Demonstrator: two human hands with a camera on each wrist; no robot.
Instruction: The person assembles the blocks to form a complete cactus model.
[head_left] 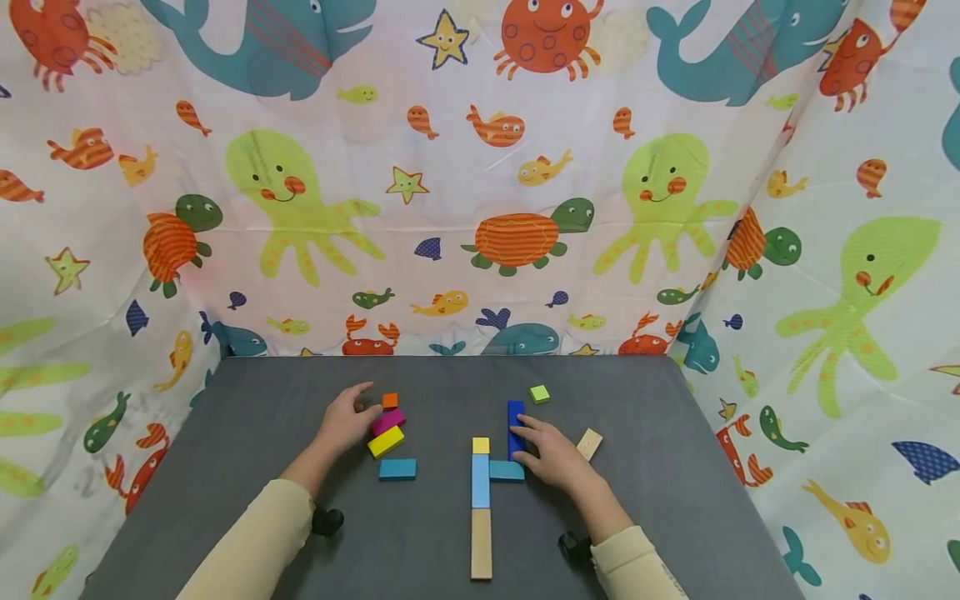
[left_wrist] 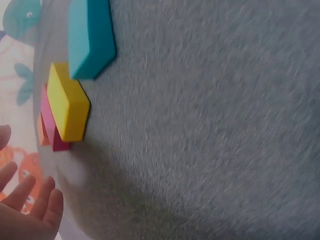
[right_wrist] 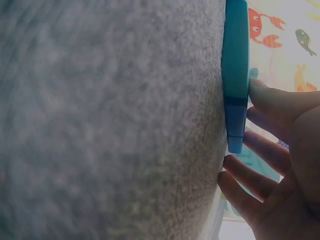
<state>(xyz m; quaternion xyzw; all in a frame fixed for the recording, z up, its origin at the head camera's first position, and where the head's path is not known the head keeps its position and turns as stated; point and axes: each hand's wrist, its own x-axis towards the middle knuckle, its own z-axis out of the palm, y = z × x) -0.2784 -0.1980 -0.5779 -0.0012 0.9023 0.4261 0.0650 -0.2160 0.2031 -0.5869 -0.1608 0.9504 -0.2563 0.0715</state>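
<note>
My right hand (head_left: 553, 454) rests beside a dark blue block (head_left: 515, 417), fingertips at its right side and thumb by its near end. Fairly straight fingers touch it in the right wrist view. That block's near end meets a teal block (head_left: 507, 472). Left of the teal one stands a column: a small yellow block (head_left: 480, 446), a light blue block (head_left: 480, 482) and a plain wooden block (head_left: 481, 543). My left hand (head_left: 347, 423) hovers with loose fingers left of a magenta block (head_left: 387, 422), holding nothing. Around it lie an orange block (head_left: 390, 401) and a yellow block (head_left: 386, 442).
Another teal block (head_left: 397, 470) lies toward me from the yellow one. A lime green cube (head_left: 540, 394) sits beyond my right hand, and a plain wooden block (head_left: 590, 443) lies partly behind it. The grey tabletop (head_left: 420, 550) ends at a patterned curtain (head_left: 450, 275).
</note>
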